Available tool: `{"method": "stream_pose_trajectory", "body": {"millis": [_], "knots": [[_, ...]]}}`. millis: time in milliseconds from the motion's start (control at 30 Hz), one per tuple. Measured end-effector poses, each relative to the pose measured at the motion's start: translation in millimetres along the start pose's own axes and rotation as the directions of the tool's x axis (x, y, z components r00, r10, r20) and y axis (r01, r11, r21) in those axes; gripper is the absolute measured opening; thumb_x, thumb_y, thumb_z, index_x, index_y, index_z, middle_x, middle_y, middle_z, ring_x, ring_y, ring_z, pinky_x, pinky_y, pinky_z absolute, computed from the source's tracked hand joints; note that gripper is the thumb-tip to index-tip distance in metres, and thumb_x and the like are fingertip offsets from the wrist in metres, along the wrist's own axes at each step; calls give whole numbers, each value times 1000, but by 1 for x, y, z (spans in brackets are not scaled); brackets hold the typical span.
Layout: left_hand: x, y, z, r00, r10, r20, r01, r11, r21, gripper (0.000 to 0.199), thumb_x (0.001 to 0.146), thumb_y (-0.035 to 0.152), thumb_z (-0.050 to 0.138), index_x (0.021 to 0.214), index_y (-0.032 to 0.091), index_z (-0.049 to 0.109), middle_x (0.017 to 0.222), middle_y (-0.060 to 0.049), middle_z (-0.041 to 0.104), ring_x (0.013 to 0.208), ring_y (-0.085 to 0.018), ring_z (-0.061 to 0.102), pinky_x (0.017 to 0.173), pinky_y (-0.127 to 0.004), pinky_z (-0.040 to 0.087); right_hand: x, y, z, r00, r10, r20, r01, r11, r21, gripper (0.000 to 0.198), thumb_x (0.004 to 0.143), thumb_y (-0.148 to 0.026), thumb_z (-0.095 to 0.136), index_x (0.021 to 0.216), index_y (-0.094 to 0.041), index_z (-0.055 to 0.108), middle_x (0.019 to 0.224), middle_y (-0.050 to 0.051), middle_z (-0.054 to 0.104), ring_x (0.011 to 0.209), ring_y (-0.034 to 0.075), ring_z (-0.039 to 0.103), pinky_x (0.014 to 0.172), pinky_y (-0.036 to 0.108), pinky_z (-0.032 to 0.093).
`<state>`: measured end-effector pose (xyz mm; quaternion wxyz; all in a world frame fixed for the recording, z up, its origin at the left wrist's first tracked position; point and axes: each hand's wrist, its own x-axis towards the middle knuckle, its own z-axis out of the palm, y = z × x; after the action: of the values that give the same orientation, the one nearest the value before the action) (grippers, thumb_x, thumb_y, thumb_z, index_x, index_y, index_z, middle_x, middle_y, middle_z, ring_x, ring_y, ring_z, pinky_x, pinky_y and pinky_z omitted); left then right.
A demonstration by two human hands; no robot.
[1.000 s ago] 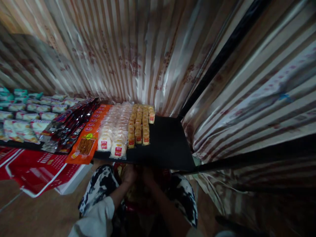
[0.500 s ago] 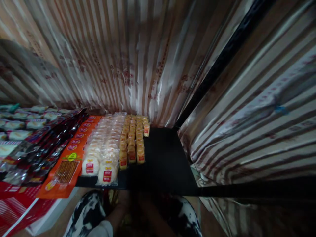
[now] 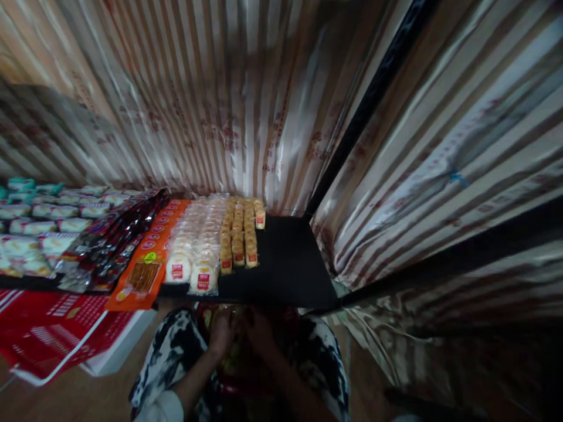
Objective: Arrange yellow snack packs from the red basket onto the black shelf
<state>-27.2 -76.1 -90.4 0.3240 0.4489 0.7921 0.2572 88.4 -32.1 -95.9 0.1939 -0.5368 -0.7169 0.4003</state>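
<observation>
Low in the picture, close under the front edge of the black shelf (image 3: 285,275), my left hand (image 3: 222,334) and my right hand (image 3: 258,333) are near each other between my knees. Both sets of fingers look curled inward, but shadow hides what they hold. Beneath them is a dark red container (image 3: 235,387) with dim yellowish pieces inside. On the shelf above stand rows of small yellow wrapped snacks (image 3: 238,237). To their left are two rows of round white crackers (image 3: 203,275) in clear wrappers.
An orange snack bag (image 3: 143,272), dark shiny packets (image 3: 118,234) and white packets (image 3: 53,211) lie farther left. A red basket (image 3: 57,328) with a white handle is below them. Striped sheeting (image 3: 211,105) covers the back, and a black post (image 3: 352,135) rises at right.
The view has tilted downward and shifted, so the shelf sits higher and more of my forearms, the red container and the red basket show. My hands remain close together under the shelf edge.
</observation>
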Motion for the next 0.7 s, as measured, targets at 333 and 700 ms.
{"method": "stream_pose_trajectory", "body": {"millis": [333,700], "knots": [[-45,13,-16,1000,17,5,-14,927,-375,37,75,38,46,97,13,61,95,-7,68,92,-20,61,86,-31,46,-46,-16,-30,998,-65,-15,66,980,187,35,77,-31,54,109,-19,61,107,8,67,100,22,61,91,37,45],[-39,88,-28,991,105,-88,-136,810,-571,37,76,37,50,104,15,56,98,-9,67,90,-19,63,80,-29,49,-27,-33,-74,987,-118,-110,153,903,401,36,76,-32,53,109,-20,58,100,7,68,86,20,65,76,32,53]]}}
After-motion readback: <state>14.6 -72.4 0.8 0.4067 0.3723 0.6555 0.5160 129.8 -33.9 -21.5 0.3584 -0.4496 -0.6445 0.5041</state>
